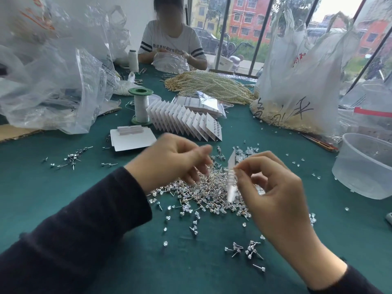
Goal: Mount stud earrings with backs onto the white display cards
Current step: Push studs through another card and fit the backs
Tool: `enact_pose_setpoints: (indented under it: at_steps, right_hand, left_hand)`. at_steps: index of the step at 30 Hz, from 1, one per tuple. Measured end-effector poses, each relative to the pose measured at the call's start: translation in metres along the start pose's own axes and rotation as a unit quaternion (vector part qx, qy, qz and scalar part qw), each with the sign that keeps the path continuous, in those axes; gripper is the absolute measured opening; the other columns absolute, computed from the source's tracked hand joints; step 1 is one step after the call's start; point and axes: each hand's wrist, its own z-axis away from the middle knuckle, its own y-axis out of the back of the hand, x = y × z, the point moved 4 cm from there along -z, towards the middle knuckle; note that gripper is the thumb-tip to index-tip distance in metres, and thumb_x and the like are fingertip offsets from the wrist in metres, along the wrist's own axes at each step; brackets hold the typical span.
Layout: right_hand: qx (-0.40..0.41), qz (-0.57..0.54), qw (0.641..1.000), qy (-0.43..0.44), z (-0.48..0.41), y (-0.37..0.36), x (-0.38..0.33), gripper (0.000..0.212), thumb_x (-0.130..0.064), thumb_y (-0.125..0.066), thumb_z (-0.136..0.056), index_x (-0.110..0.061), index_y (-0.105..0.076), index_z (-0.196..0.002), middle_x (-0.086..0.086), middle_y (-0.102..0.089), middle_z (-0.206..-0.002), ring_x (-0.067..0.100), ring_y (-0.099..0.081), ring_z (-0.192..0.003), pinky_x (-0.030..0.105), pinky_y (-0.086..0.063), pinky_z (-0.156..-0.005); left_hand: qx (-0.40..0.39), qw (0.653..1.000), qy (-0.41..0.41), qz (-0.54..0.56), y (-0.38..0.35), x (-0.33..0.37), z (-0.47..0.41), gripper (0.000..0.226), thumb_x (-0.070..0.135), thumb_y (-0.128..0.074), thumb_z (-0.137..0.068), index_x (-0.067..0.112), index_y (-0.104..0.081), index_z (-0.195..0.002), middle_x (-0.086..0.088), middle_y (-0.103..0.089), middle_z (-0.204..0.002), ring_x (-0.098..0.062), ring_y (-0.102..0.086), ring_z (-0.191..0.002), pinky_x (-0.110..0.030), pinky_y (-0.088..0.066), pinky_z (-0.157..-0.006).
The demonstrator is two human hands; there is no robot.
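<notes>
Display card [231, 177]: one in hand. It is white, seen nearly edge-on and held upright above the main heap. Small fittings show along its middle, but their number is not legible.

Right hand [273, 187]: grip closed on the card, with thumb and forefinger pinching its edge and the other fingers loosely curled.

Left hand [169, 164]: motion-blurred, fingers curled down over the heap. Whether this grip holds anything cannot be determined.

Stud earrings and clear backs [203, 194]: one large mixed heap on the green worktop [84, 187], too many to count. Two small separate groups, a left cluster [72, 158] and a near cluster [248, 250].

Finished cards [186, 122]: one fanned row standing on edge, more than a dozen.

Blank cards [133, 139]: one flat stack.

Thread: two spools, a green-flanged spool [141, 107] and a white spool [133, 60].

Clear tub [364, 164]: one, at right.

Second person [169, 39]: one, seated opposite.
</notes>
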Motion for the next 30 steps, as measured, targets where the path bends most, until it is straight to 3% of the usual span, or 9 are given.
enact_pose_setpoints:
  at_steps: [2, 4, 11, 15, 17, 19, 22, 25, 30]
  right_hand:
    - [0.028, -0.017, 0.999, -0.001, -0.002, 0.006, -0.001, 0.009, -0.009, -0.061, -0.077, -0.018, -0.062, -0.075, -0.006, -0.059, -0.076, 0.007, -0.057, -0.069, 0.014, -0.046, -0.063]
    - [0.054, -0.028, 0.998, -0.008, -0.004, 0.013, -0.002, 0.010, -0.010, -0.060, -0.078, -0.019, -0.061, -0.075, -0.005, -0.060, -0.077, 0.006, -0.055, -0.068, 0.013, -0.045, -0.064]
    - [0.087, -0.113, 0.987, -0.078, -0.006, 0.022, 0.007, 0.020, -0.005, -0.066, -0.083, -0.023, -0.063, -0.076, -0.005, -0.063, -0.073, -0.001, -0.055, -0.063, 0.008, -0.042, -0.061]
    - [0.071, -0.252, 0.949, -0.173, -0.007, 0.018, 0.016, 0.010, -0.009, -0.065, -0.078, -0.018, -0.066, -0.075, -0.005, -0.065, -0.071, 0.011, -0.058, -0.070, 0.020, -0.049, -0.068]
    - [0.033, -0.388, 0.886, -0.252, -0.007, 0.013, 0.022, 0.009, -0.012, -0.063, -0.071, -0.010, -0.065, -0.080, 0.007, -0.065, -0.080, 0.020, -0.061, -0.081, 0.028, -0.054, -0.075]
    - [-0.008, -0.502, 0.801, -0.326, -0.006, 0.007, 0.026, 0.021, -0.008, -0.063, -0.070, -0.001, -0.062, -0.090, 0.017, -0.067, -0.094, 0.030, -0.065, -0.099, 0.041, -0.056, -0.083]
    - [-0.092, -0.591, 0.711, -0.370, -0.002, -0.006, 0.021, 0.042, -0.011, -0.072, -0.063, 0.001, -0.065, -0.103, 0.026, -0.065, -0.110, 0.039, -0.061, -0.107, 0.060, -0.051, -0.080]
    - [-0.177, -0.641, 0.660, -0.350, 0.003, -0.015, 0.014, 0.049, -0.013, -0.080, -0.062, -0.002, -0.068, -0.108, 0.028, -0.056, -0.125, 0.040, -0.055, -0.115, 0.065, -0.046, -0.085]
    - [-0.194, -0.646, 0.649, -0.352, 0.004, -0.017, 0.012, 0.064, -0.012, -0.083, -0.060, 0.002, -0.060, -0.118, 0.029, -0.050, -0.131, 0.040, -0.052, -0.119, 0.065, -0.045, -0.086]
  left_hand:
    - [0.163, 0.970, -0.015, -0.177, 0.035, -0.005, -0.004, 0.014, 0.027, -0.065, -0.080, 0.014, -0.070, -0.078, 0.002, -0.067, -0.066, -0.010, -0.059, -0.060, -0.013, -0.048, -0.054]
    - [0.255, 0.926, 0.017, -0.278, 0.061, -0.012, -0.004, 0.007, 0.023, -0.071, -0.076, 0.017, -0.072, -0.077, 0.010, -0.062, -0.064, -0.005, -0.056, -0.063, -0.017, -0.042, -0.063]
    - [0.213, 0.909, 0.098, -0.345, 0.065, -0.036, -0.013, 0.011, 0.023, -0.074, -0.073, 0.014, -0.075, -0.080, -0.004, -0.072, -0.085, -0.011, -0.053, -0.079, -0.017, -0.035, -0.074]
    - [0.234, 0.907, 0.056, -0.346, 0.065, -0.030, -0.014, 0.007, 0.016, -0.067, -0.078, 0.012, -0.072, -0.076, 0.002, -0.066, -0.072, -0.013, -0.052, -0.072, -0.017, -0.033, -0.070]
    - [0.215, 0.938, 0.037, -0.270, 0.062, -0.025, -0.014, 0.010, 0.013, -0.059, -0.085, 0.011, -0.063, -0.076, -0.002, -0.066, -0.077, -0.015, -0.057, -0.069, -0.024, -0.042, -0.068]
    - [0.130, 0.990, 0.015, -0.061, 0.049, -0.017, -0.012, 0.013, 0.006, -0.050, -0.090, 0.009, -0.054, -0.078, -0.010, -0.069, -0.076, -0.017, -0.063, -0.062, -0.025, -0.052, -0.057]
    - [0.024, 0.995, -0.030, 0.097, 0.027, -0.007, -0.008, 0.011, 0.002, -0.050, -0.086, 0.008, -0.053, -0.078, -0.004, -0.066, -0.061, -0.013, -0.060, -0.054, -0.020, -0.050, -0.050]
    - [-0.022, 0.988, -0.054, 0.141, 0.011, -0.002, -0.004, 0.005, 0.015, -0.061, -0.074, 0.011, -0.058, -0.076, -0.001, -0.062, -0.058, -0.011, -0.054, -0.050, -0.018, -0.045, -0.047]
    - [-0.040, 0.979, -0.057, 0.193, 0.002, 0.005, 0.001, 0.013, 0.024, -0.073, -0.057, 0.014, -0.070, -0.064, -0.003, -0.067, -0.057, -0.010, -0.056, -0.046, -0.016, -0.046, -0.043]
